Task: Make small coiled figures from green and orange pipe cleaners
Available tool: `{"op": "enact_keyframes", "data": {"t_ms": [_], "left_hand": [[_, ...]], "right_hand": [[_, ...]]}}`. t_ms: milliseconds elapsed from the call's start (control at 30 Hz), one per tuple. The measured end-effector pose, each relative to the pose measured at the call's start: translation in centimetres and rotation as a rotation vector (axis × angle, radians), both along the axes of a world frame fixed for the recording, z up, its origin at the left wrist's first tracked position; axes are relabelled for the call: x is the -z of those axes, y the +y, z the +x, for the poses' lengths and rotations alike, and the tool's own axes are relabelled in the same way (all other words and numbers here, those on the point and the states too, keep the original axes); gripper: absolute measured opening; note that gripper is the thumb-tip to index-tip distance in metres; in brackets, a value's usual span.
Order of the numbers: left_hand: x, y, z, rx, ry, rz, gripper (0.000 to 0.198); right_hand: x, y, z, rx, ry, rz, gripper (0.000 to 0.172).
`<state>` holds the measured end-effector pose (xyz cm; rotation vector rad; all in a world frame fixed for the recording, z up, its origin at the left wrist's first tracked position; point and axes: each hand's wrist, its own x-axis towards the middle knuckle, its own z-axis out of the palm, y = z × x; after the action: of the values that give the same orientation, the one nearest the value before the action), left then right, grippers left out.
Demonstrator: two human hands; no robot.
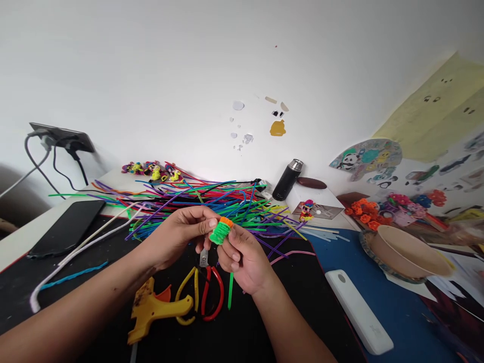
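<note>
Between my two hands, over the black mat (264, 322), is a small coiled pipe-cleaner piece (220, 233), green with an orange band along its top. My left hand (191, 229) pinches it from the left with thumb and fingers. From the right, my right hand (244, 254) grips it with the thumb on its edge and the fingers curled beneath. A green pipe cleaner (230, 292) lies or hangs just below my right hand. Under the hands are red-handled pliers (216, 297), a yellow-handled tool (195, 292) and a yellow glue gun (155, 307).
Behind the hands spreads a heap of colourful pipe cleaners (196, 199). Small figures (153, 171) stand at the back left, above a black phone (68, 227). Rightward are a black thermos (288, 180), a white box (321, 199), a white power bank (359, 312) and a beige bowl (412, 252).
</note>
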<state>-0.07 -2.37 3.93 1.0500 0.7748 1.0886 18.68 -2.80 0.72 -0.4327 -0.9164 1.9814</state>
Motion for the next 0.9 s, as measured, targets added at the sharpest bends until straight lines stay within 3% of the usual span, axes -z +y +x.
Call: {"op": "enact_keyframes", "data": {"t_ms": [200, 500, 900], "left_hand": [[0.39, 0.11, 0.1, 0.009, -0.103, -0.094, 0.042], [0.33, 0.13, -0.08, 0.041, -0.071, -0.094, 0.043], [-0.46, 0.14, 0.39, -0.081, 0.018, -0.051, 0.054]], "right_hand": [[0.27, -0.08, 0.04, -0.025, -0.007, 0.005, 0.037], [-0.02, -0.28, -0.09, -0.051, -0.008, 0.005, 0.038], [-0.08, -0.37, -0.29, -0.075, -0.013, 0.005, 0.037]]}}
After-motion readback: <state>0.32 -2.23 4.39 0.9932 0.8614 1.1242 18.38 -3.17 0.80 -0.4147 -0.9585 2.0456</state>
